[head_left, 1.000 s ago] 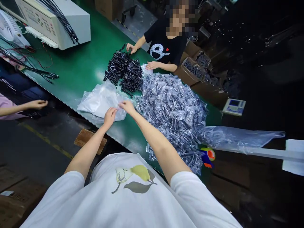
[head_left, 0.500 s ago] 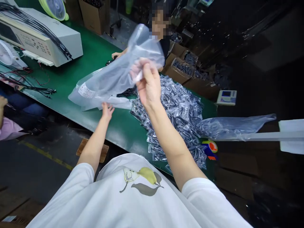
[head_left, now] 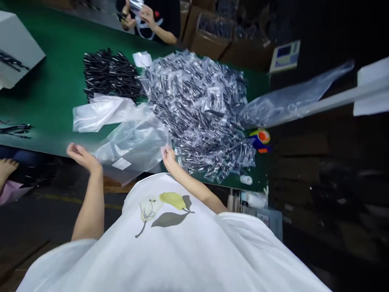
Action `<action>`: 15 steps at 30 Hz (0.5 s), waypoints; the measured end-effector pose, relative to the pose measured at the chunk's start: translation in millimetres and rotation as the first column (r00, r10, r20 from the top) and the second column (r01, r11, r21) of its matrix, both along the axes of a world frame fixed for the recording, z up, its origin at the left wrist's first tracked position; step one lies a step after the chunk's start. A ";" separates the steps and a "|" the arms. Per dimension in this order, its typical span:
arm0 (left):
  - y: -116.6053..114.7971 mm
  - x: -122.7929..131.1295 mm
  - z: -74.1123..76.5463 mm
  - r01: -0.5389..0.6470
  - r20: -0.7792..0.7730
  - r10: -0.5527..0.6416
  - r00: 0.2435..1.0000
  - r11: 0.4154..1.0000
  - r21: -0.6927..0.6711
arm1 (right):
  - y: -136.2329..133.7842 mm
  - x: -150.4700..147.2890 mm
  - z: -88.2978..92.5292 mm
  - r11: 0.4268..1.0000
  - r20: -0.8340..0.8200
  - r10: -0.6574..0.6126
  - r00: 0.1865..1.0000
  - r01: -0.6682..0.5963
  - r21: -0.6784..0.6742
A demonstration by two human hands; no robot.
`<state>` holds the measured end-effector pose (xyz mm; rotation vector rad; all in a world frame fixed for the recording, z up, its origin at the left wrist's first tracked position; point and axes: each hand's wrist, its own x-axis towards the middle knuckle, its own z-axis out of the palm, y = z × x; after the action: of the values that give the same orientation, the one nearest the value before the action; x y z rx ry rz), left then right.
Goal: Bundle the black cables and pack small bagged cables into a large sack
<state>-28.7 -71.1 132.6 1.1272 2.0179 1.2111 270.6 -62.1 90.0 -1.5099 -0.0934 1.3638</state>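
A large clear plastic bag (head_left: pixel 136 142) with a white label (head_left: pixel 122 164) spreads over the table's front edge in front of me. My right hand (head_left: pixel 168 156) pinches the bag's right edge. My left hand (head_left: pixel 82 157) is just left of the bag, its slightly blurred fingers loosely bent and apart, with nothing visible in them. Behind the bag lie folded clear bags (head_left: pixel 100 113) and a stack of black cables (head_left: pixel 111 75). A big heap of small clear packets with dark contents (head_left: pixel 200 109) lies beside my right hand.
Across the green table (head_left: pixel 57 81), a co-worker's hands (head_left: pixel 142 16) hold a small packet. A tape dispenser (head_left: pixel 261 140), a white roll (head_left: pixel 246 179) and a long plastic sleeve (head_left: pixel 291 97) are at the right. A pale instrument case (head_left: pixel 21 48) stands at the left; cartons (head_left: pixel 209 44) are behind.
My right hand has come down and towards me with the bag, which now lies lower and flatter. My left hand has moved left. The view has shifted, showing the cable stack.
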 end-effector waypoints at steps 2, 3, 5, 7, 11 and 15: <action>-28.8 54.2 -22.5 0.200 -0.097 -0.206 0.974 0.977 -0.069 | 12.1 -6.4 -10.5 0.999 0.004 -0.006 1.000 0.007 -0.040; -40.2 79.8 -34.3 0.341 -0.107 -0.355 0.929 0.931 -0.127 | 18.8 -7.8 -14.6 0.999 0.012 0.000 1.000 0.001 -0.049; -53.7 120.4 -55.4 0.575 -0.094 -0.606 0.790 0.785 -0.231 | 29.6 -5.9 -22.6 0.998 0.042 0.030 0.999 -0.028 -0.048; -51.0 138.1 -69.7 0.693 -0.088 -0.747 0.660 0.649 -0.314 | 31.6 4.1 -30.8 0.996 0.083 0.088 0.993 -0.085 -0.037; 4.4 100.9 -74.6 0.714 -0.152 -0.829 0.538 0.544 -0.441 | -8.0 51.8 -41.7 0.960 0.196 0.278 0.940 -0.278 -0.030; 78.6 44.1 -64.1 0.610 -0.308 -0.777 0.549 0.625 -0.487 | -93.5 129.6 -32.6 0.874 0.338 0.475 0.812 -0.479 -0.076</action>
<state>15.5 7.5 68.5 1.9528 1.6531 0.1438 400.2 -155.6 57.3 -1.7791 -0.7532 1.4552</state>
